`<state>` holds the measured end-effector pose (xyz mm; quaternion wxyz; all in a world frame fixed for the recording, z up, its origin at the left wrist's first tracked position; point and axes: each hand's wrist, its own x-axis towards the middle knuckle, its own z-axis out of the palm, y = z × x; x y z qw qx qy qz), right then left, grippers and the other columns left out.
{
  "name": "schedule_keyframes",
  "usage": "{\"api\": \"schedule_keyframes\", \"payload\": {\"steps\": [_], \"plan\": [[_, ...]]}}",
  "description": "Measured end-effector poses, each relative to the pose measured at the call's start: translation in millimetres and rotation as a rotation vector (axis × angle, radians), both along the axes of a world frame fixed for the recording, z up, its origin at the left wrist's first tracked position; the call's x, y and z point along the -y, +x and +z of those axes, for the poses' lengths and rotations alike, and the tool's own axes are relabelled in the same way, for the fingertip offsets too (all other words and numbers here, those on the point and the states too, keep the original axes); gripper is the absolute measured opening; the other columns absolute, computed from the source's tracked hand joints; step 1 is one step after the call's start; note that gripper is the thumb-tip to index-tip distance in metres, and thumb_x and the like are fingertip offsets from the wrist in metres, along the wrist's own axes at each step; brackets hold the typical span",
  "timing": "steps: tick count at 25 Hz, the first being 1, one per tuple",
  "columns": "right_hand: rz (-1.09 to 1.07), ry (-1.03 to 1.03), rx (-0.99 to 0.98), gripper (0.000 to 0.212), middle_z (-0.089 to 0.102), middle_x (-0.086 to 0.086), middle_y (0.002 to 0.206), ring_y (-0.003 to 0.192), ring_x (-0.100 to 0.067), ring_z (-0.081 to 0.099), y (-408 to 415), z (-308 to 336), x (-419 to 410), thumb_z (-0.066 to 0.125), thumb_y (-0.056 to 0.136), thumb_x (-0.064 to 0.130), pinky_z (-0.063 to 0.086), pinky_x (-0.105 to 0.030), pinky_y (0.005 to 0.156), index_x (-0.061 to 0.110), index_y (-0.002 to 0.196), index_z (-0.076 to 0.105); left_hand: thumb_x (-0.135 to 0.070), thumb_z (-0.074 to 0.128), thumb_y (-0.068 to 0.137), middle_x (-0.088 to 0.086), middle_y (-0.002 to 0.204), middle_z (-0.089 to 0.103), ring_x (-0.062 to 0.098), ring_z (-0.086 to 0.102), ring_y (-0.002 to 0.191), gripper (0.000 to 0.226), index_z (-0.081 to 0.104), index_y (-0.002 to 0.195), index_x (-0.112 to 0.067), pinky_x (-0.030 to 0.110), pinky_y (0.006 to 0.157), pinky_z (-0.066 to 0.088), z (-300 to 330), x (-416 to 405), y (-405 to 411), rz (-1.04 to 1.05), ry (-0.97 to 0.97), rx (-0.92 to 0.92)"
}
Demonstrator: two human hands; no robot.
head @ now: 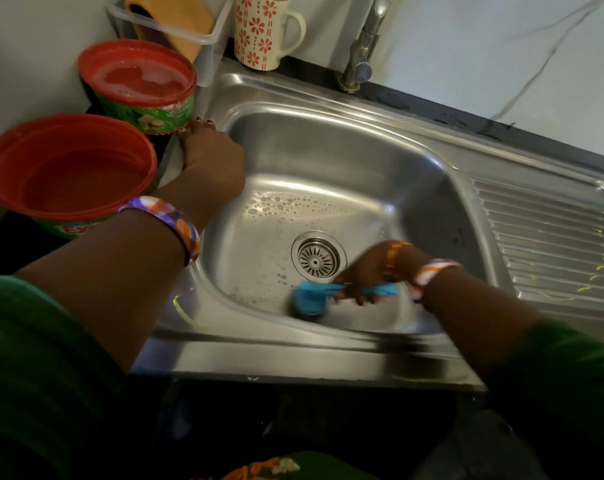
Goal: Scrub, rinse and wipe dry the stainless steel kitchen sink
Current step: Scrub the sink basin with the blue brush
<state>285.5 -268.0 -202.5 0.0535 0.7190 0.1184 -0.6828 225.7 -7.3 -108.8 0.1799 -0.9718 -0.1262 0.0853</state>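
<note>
The stainless steel sink (331, 140) fills the middle of the view, with soap bubbles on its floor and a round drain strainer (317, 258). My right hand (366, 275) is down in the basin just right of the drain, gripping a blue scrubber (309, 297) that touches the near floor of the basin; it is blurred. My left hand (207, 150) rests flat on the sink's left rim, fingers stretched toward the tub behind it. Patterned bangles sit on both wrists.
Two red tubs stand left of the sink: a near one holding water (68, 174) and a far one with soapy water (137, 81). A flowered mug (259, 29), a clear plastic rack (189, 32) and the tap (362, 50) line the back. The ribbed drainboard (549, 244) lies right.
</note>
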Motion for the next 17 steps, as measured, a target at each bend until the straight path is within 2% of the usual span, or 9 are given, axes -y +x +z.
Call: {"api": "schedule_keyframes", "payload": {"steps": [3, 5, 6, 8, 11, 13, 14, 15, 17], "plan": [[-0.051, -0.120, -0.016, 0.029, 0.041, -0.009, 0.061, 0.025, -0.003, 0.047, -30.3, 76.0, 10.1, 0.035, 0.101, 0.016, 0.040, -0.012, 0.032, -0.006, 0.117, 0.044, -0.014, 0.043, 0.092, 0.023, 0.141, 0.040, 0.039, 0.029, 0.134, 0.042, 0.048, 0.132, -0.002, 0.048, 0.108, 0.030, -3.7, 3.0, 0.3, -0.012, 0.006, -0.007], [-0.049, -0.191, 0.030, 0.022, 0.047, -0.005, 0.064, 0.032, -0.003, 0.050, -25.4, 44.4, 8.9, 0.036, 0.101, 0.021, 0.043, -0.014, 0.037, 0.009, 0.114, 0.050, -0.014, 0.044, 0.091, 0.022, 0.139, 0.042, 0.039, 0.030, 0.133, 0.041, 0.050, 0.131, -0.003, 0.049, 0.107, 0.030, -3.2, 4.9, 1.7, -0.008, 0.009, -0.012], [0.012, -0.058, 0.069, 0.013, 0.050, -0.002, 0.069, 0.039, -0.003, 0.052, -26.0, 21.4, -1.8, 0.049, 0.096, 0.026, 0.047, -0.017, 0.042, 0.022, 0.108, 0.054, -0.014, 0.045, 0.091, 0.022, 0.139, 0.042, 0.039, 0.031, 0.133, 0.041, 0.050, 0.131, -0.003, 0.049, 0.107, 0.030, -2.6, 4.8, 1.9, -0.010, 0.024, -0.014], [-0.097, 0.255, 0.269, 0.032, 0.057, 0.002, 0.076, 0.050, -0.006, 0.054, -19.7, -18.6, -31.9, 0.072, 0.077, 0.045, 0.050, -0.023, 0.051, 0.032, 0.102, 0.058, -0.016, 0.045, 0.091, 0.022, 0.137, 0.043, 0.038, 0.034, 0.130, 0.041, 0.051, 0.129, -0.003, 0.048, 0.106, 0.032, -1.2, 2.7, -0.3, -0.008, 0.052, -0.016], [-0.247, 0.438, 0.252, 0.009, 0.048, 0.004, 0.064, 0.045, -0.009, 0.042, -41.6, 29.6, -90.7, 0.050, 0.096, 0.023, 0.035, -0.020, 0.045, 0.022, 0.095, 0.058, -0.016, 0.042, 0.093, 0.021, 0.133, 0.046, 0.036, 0.041, 0.125, 0.037, 0.053, 0.125, -0.002, 0.042, 0.100, 0.037, 1.4, -0.1, -3.0, -0.060, 0.086, -0.018], [-0.538, 0.537, 0.536, 0.033, 0.050, 0.009, 0.056, 0.038, -0.002, 0.045, -25.8, 53.0, -77.0, 0.046, 0.096, 0.006, 0.036, -0.015, 0.040, 0.020, 0.069, 0.062, -0.017, 0.041, 0.094, 0.021, 0.134, 0.045, 0.035, 0.040, 0.125, 0.038, 0.052, 0.126, -0.001, 0.040, 0.099, 0.038, 1.6, -1.9, -2.5, -0.043, 0.082, -0.013], [-0.667, 0.544, 0.648, 0.029, 0.052, 0.009, 0.058, 0.041, -0.002, 0.052, 3.7, 21.3, -50.7, 0.051, 0.093, 0.009, 0.040, -0.014, 0.041, 0.018, 0.067, 0.059, -0.017, 0.040, 0.094, 0.021, 0.134, 0.044, 0.036, 0.040, 0.125, 0.038, 0.051, 0.127, -0.001, 0.040, 0.099, 0.038, 0.8, -2.5, -2.6, -0.043, 0.078, -0.007], [-0.614, 0.465, 0.719, 0.014, 0.056, 0.006, 0.065, 0.055, -0.005, 0.062, 61.1, -45.8, -12.9, 0.060, 0.088, 0.022, 0.048, -0.020, 0.046, 0.017, 0.075, 0.059, -0.018, 0.040, 0.094, 0.022, 0.135, 0.043, 0.036, 0.039, 0.126, 0.039, 0.051, 0.128, -0.001, 0.041, 0.100, 0.037, -1.4, -3.1, -2.4, -0.037, 0.079, -0.006], [-0.563, 0.369, 0.697, 0.052, 0.063, 0.004, 0.083, 0.088, -0.025, 0.069, 137.1, -144.9, 30.3, 0.071, 0.063, 0.061, 0.057, -0.031, 0.058, 0.022, 0.096, 0.058, -0.019, 0.041, 0.094, 0.023, 0.139, 0.038, 0.038, 0.035, 0.129, 0.042, 0.048, 0.132, -0.001, 0.045, 0.105, 0.033, -3.7, -1.6, -2.8, -0.008, 0.072, -0.024]]}}
